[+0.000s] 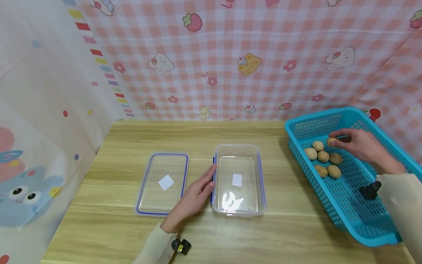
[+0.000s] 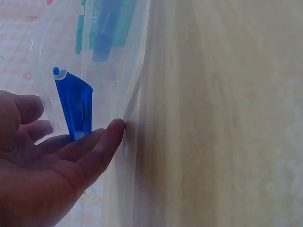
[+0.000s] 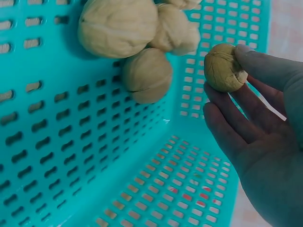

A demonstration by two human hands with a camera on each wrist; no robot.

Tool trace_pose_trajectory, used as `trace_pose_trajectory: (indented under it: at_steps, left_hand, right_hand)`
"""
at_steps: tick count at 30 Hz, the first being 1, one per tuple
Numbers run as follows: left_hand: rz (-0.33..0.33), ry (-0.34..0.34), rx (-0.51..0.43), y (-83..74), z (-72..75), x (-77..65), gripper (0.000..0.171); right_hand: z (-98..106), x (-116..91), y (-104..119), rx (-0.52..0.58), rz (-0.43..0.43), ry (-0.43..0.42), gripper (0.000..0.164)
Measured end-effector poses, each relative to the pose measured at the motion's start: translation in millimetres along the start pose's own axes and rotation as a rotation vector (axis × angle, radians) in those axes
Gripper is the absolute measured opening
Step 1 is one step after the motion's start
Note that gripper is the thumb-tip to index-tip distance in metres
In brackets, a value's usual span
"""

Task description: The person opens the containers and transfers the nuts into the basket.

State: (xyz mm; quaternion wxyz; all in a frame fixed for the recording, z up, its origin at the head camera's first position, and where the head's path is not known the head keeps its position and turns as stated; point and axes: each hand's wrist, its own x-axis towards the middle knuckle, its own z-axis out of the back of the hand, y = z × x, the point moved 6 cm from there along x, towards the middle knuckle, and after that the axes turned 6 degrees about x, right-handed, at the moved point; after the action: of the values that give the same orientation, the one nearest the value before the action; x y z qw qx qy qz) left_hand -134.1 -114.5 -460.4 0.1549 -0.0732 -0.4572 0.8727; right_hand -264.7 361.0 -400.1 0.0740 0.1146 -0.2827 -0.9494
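Observation:
A clear plastic food container point(image 1: 239, 198) with blue side clips stands without its lid at mid-table. Against its left side rests my left hand point(image 1: 194, 192), fingers extended; the left wrist view shows the fingertips right at the wall beside a blue clip point(image 2: 78, 104). My right hand point(image 1: 366, 148) is over the blue basket point(image 1: 346, 231), pinching a walnut point(image 3: 222, 68) between thumb and fingers. Several other walnuts point(image 1: 334, 171) lie together on the basket floor, to the left of that hand.
The container's lid point(image 1: 155, 198), clear with a blue seal, lies flat left of the container. Behind the wooden table point(image 1: 211, 238) hangs a pink checked cloth point(image 1: 211, 47). The basket stands at the table's right side, close to the cloth.

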Motion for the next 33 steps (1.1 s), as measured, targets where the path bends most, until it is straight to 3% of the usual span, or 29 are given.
trace_pose_trajectory:
  at_steps: [7,16,33]
  left_hand:
    - [-0.011,0.0,0.008,-0.5,-1.0,0.6,0.052]
    - [0.025,0.02,-0.005,0.2,-1.4,-0.7,0.052]
    - [0.018,0.014,0.0,1.9,-1.4,-1.1,0.052]
  right_hand:
    - [-5,8,-14,0.003,-0.035,0.055,0.064]
    - [-14,14,-29,0.023,-0.045,0.108,0.059]
    - [-22,17,-27,0.019,0.002,0.161,0.06]
